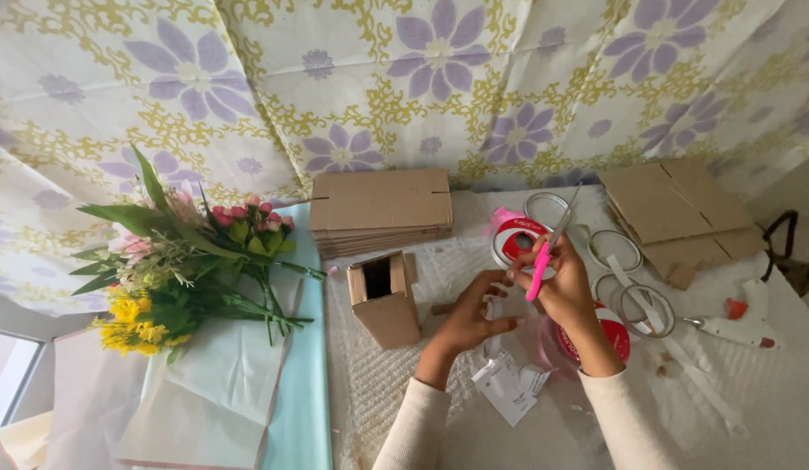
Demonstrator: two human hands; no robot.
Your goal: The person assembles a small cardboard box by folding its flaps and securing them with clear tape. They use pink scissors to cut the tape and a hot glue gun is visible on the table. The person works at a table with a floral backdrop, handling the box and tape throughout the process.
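Right grip [557,277] around pink-handled scissors [544,261]

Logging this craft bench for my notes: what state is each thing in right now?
Pink-handled scissors: held in right hand, blades pointing up.
Left hand: fingers pinching something pale, too small to tell.
Small cardboard box: upright, top open.
Flat cardboard stack: unfolded, piled.
Flower bouquet: lying on paper.
Glue gun: lying down.
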